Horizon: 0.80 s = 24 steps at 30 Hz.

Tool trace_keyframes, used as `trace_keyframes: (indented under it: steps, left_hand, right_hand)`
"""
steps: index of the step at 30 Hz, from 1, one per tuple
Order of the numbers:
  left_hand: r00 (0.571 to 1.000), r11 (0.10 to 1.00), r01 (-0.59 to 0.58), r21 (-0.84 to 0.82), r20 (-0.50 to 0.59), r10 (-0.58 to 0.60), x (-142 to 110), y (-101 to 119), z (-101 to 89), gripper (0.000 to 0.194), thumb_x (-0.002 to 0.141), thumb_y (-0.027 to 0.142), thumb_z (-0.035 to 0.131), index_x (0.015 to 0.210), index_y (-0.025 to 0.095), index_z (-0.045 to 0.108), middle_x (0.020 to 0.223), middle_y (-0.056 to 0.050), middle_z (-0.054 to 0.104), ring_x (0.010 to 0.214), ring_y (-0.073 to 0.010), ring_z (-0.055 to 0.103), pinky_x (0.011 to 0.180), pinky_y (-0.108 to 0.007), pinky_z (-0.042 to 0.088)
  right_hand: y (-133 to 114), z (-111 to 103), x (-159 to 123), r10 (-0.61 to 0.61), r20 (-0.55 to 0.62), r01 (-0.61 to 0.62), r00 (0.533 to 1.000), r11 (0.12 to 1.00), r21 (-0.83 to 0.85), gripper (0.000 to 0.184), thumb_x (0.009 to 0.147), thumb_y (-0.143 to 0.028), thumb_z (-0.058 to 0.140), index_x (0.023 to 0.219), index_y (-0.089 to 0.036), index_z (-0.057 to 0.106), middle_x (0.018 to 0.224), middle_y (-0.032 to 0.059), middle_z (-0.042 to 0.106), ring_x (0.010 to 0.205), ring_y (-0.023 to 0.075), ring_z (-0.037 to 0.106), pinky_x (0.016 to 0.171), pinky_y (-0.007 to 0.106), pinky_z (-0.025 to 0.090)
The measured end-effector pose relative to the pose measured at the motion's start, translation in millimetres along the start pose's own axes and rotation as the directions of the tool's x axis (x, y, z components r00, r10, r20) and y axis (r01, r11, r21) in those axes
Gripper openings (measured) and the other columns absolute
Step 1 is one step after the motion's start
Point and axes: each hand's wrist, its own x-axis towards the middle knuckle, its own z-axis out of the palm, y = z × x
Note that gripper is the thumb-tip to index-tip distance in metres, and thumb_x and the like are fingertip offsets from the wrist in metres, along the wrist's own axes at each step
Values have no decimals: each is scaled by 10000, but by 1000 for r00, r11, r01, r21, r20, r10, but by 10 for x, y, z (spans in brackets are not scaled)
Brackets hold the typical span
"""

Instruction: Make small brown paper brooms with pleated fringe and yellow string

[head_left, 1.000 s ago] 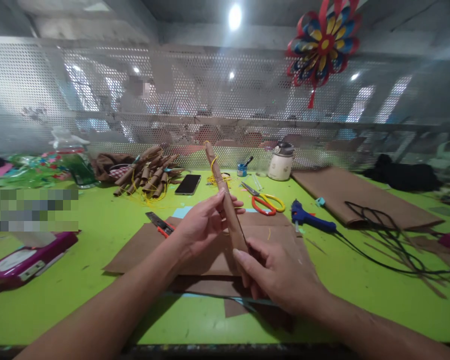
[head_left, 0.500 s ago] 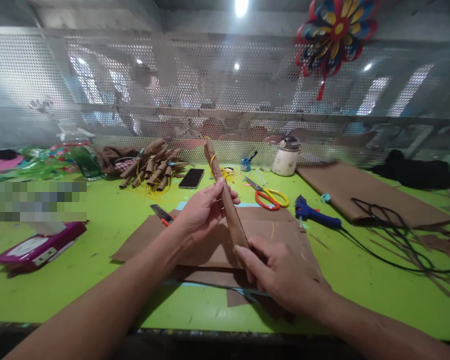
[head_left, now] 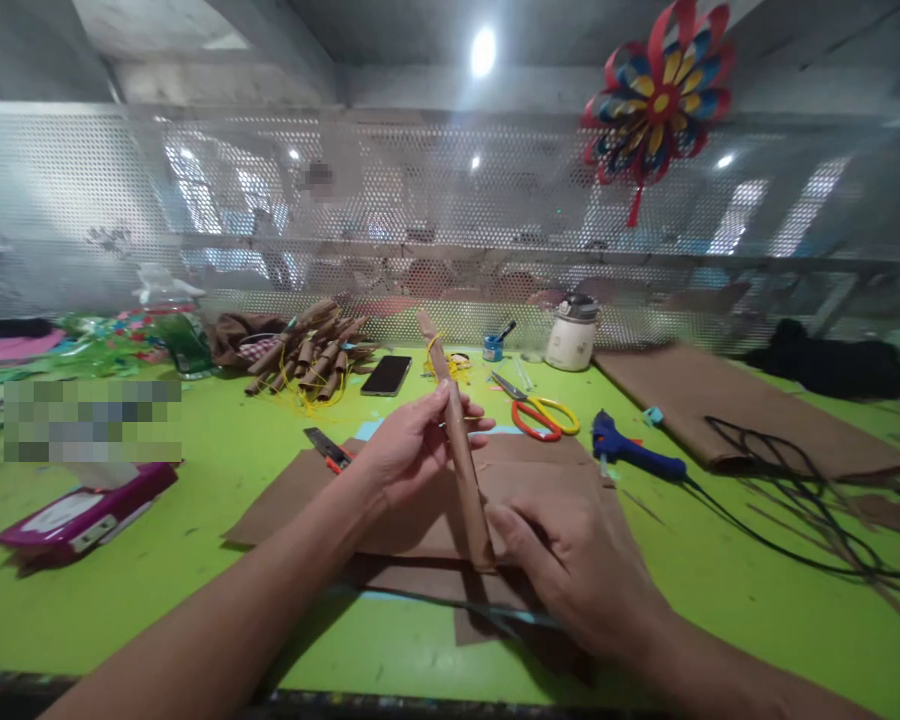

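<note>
A slim rolled brown paper tube (head_left: pixel 466 470) with a yellow string around its upper part is tilted in front of me. My left hand (head_left: pixel 412 440) grips it near the middle, thumb in front and fingers behind. By the tube's lower end, my right hand (head_left: pixel 562 550) is closed, fingers curled, thumb tip right at the tube's edge; whether it touches, or holds anything, I cannot tell. Below both hands lie flat brown paper sheets (head_left: pixel 285 510). A utility knife (head_left: pixel 328 450) lies on their left edge, and scissors (head_left: pixel 538 410) with red and yellow handles lie beyond.
A blue glue gun (head_left: pixel 637 450) with a black cord (head_left: pixel 780 560) lies right, near folded brown paper (head_left: pixel 735 410). Behind are a phone (head_left: pixel 387 376), several tied paper rolls (head_left: pixel 311 350), a blue jar (head_left: pixel 493 348) and a cream bottle (head_left: pixel 570 335). A purple device (head_left: pixel 90 510) sits left.
My right thumb has come off the front of the tube, so its lower end now shows. The left hand keeps its grip. The view has tilted up slightly.
</note>
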Motion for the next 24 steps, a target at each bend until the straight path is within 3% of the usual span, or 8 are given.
trace_keyframes:
  steps: [2, 8, 13, 16, 19, 24]
  left_hand:
    - [999, 1000, 10, 2, 35, -10, -12, -27, 2, 224, 928, 219, 430, 840, 91, 592, 811, -114, 657, 786, -207, 679, 734, -343, 578]
    - [997, 1000, 12, 11, 74, -13, -23, -84, -11, 191, 917, 231, 464, 867, 95, 587, 819, -115, 658, 794, -195, 671, 751, -322, 573]
    - [992, 999, 39, 23, 118, -42, -23, -98, -5, 197, 926, 239, 448, 872, 95, 572, 816, -120, 666, 756, -188, 679, 745, -304, 569]
    - [990, 999, 49, 14, 134, -50, -37, -104, 27, 205, 935, 232, 422, 868, 96, 560, 790, -123, 670, 761, -196, 689, 750, -297, 568]
    - [989, 999, 51, 5, 140, -51, -61, -106, 62, 207, 943, 226, 402, 866, 99, 546, 780, -128, 675, 766, -201, 695, 746, -295, 569]
    - [986, 999, 43, -8, 160, -42, -99, -120, 95, 212, 953, 215, 373, 863, 99, 526, 790, -144, 686, 807, -220, 699, 766, -320, 568]
  right_hand:
    - [4, -7, 32, 30, -6, -30, 1000, 998, 59, 378, 931, -400, 414, 645, -181, 529, 616, -8, 551, 589, 117, 478, 576, 245, 319]
    - [-28, 6, 78, 126, 136, -154, 983, 964, 216, 418, 938, -386, 383, 589, -173, 473, 569, -16, 486, 545, 104, 421, 528, 235, 318]
    - [4, 4, 100, 230, 203, -291, 952, 885, 363, 465, 934, -446, 386, 573, -165, 469, 525, -20, 466, 490, 89, 414, 466, 219, 307]
    - [65, 31, 109, 254, 291, -374, 922, 776, 509, 465, 913, -508, 413, 627, -155, 515, 536, -19, 494, 471, 75, 414, 443, 202, 303]
    - [115, 77, 111, 251, 390, -458, 886, 609, 647, 439, 881, -543, 464, 686, -156, 533, 535, -29, 501, 442, 59, 386, 421, 188, 277]
    - [147, 134, 119, 257, 452, -519, 854, 372, 770, 361, 821, -504, 594, 737, -153, 578, 566, -44, 461, 476, 58, 408, 447, 183, 316]
